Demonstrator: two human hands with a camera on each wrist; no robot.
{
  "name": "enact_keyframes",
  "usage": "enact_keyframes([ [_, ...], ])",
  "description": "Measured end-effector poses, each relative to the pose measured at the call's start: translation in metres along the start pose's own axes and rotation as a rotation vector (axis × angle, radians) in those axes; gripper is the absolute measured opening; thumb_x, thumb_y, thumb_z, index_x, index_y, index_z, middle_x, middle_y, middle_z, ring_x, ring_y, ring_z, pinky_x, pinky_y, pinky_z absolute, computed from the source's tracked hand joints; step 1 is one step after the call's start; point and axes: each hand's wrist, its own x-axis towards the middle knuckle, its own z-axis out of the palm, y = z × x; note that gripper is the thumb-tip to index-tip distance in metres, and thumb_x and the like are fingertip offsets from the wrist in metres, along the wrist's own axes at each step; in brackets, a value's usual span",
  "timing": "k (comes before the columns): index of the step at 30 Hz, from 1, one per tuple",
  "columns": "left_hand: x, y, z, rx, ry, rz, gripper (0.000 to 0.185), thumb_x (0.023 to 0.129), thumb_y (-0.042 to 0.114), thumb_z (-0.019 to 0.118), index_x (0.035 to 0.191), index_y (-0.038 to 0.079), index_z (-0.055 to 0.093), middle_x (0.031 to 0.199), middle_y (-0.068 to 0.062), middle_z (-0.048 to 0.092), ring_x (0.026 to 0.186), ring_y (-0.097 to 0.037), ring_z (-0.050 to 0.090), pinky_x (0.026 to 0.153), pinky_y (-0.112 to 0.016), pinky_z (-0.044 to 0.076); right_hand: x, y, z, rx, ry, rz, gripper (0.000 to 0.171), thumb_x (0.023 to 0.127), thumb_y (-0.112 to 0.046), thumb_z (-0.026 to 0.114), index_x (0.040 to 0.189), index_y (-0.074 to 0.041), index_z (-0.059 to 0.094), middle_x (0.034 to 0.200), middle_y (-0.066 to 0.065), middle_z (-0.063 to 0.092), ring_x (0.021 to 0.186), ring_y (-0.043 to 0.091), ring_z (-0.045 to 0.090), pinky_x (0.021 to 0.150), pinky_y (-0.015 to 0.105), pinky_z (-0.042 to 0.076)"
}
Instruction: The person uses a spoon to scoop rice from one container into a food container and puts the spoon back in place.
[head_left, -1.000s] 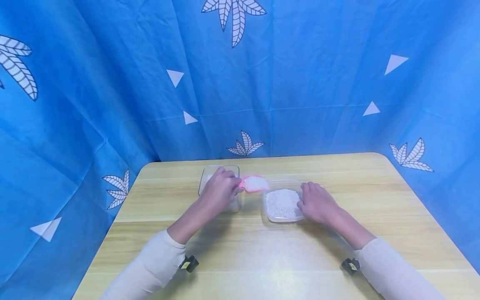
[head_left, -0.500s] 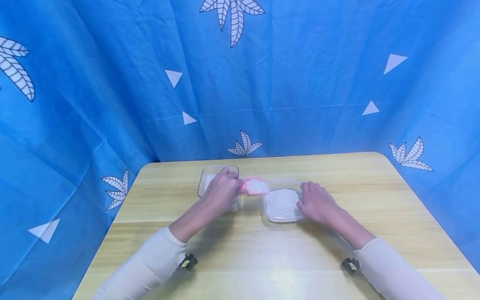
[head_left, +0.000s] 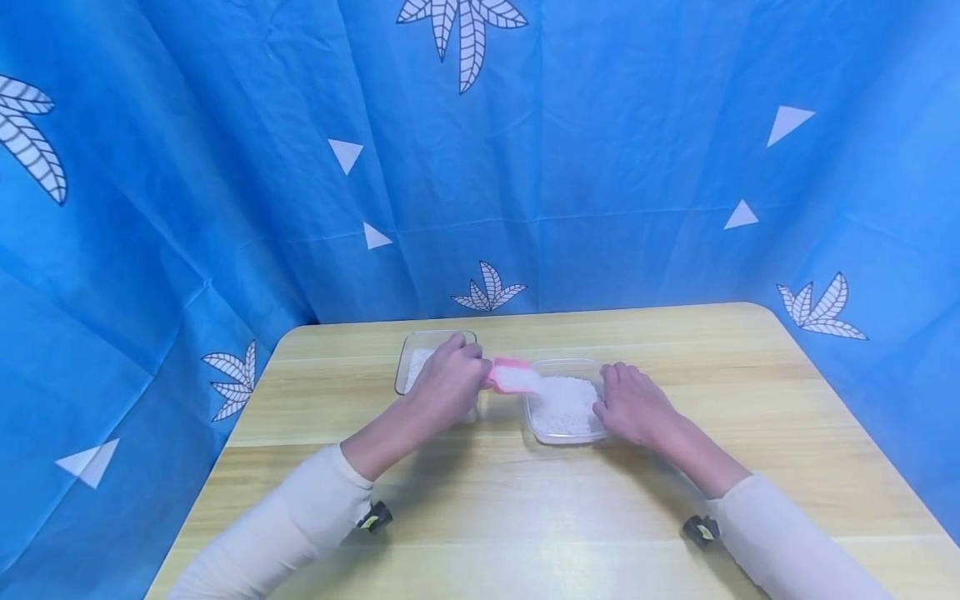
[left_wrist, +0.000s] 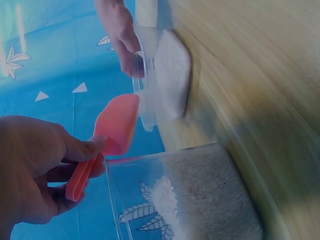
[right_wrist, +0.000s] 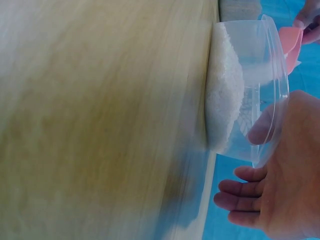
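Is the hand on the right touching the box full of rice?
Touching. The right wrist view shows the right hand's thumb pressed against the clear box's rim.

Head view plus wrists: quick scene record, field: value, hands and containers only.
left hand: pinches handle of pink scoop
pink scoop: tilted at rim of right container, rice sliding off it
right hand: rests against right container's side, thumb on the wall
left container: clear, some rice inside, partly behind left hand
surface: wooden table
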Motion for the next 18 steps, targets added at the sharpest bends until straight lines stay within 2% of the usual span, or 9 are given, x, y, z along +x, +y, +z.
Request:
enact_keyframes([
  [5,0.000,0.002,-0.002,0.030,-0.011,0.002,0.022,0.079,0.015,0.088,0.100,0.010,0.082,0.090,-0.005,0.075,0.082,-0.020,0.051,0.079,-0.028,0.045,0.000,0.000,0.001,-0.004,-0.002,0.001,0.061,0.101,-0.027,0.051,0.143,0.016,0.040,0.138,0.036,0.052,0.129,0.049,0.051,0.111,0.062,0.042],
  [10,0.001,0.005,-0.006,0.054,0.001,0.005,0.023,0.087,0.023,0.085,0.106,0.010,0.082,0.095,-0.007,0.076,0.085,-0.021,0.052,0.077,-0.028,0.047,0.000,0.000,0.000,-0.003,-0.001,-0.002,0.061,0.101,-0.027,0.050,0.143,0.017,0.041,0.137,0.036,0.052,0.128,0.049,0.051,0.110,0.062,0.043],
  [13,0.003,0.008,-0.009,0.055,0.018,0.010,0.025,0.089,0.025,0.083,0.108,0.009,0.082,0.097,-0.007,0.076,0.085,-0.021,0.052,0.076,-0.027,0.046,-0.001,0.000,0.001,-0.001,0.004,-0.003,0.060,0.100,-0.026,0.051,0.142,0.017,0.041,0.134,0.035,0.053,0.125,0.048,0.052,0.108,0.062,0.044],
  [18,0.004,0.011,-0.012,0.067,0.051,0.024,0.018,0.090,0.012,0.081,0.108,0.009,0.082,0.099,-0.008,0.077,0.085,-0.021,0.051,0.073,-0.026,0.044,-0.001,0.000,0.000,0.000,0.012,-0.006,0.059,0.100,-0.026,0.050,0.141,0.017,0.042,0.133,0.034,0.054,0.123,0.047,0.053,0.108,0.061,0.044],
])
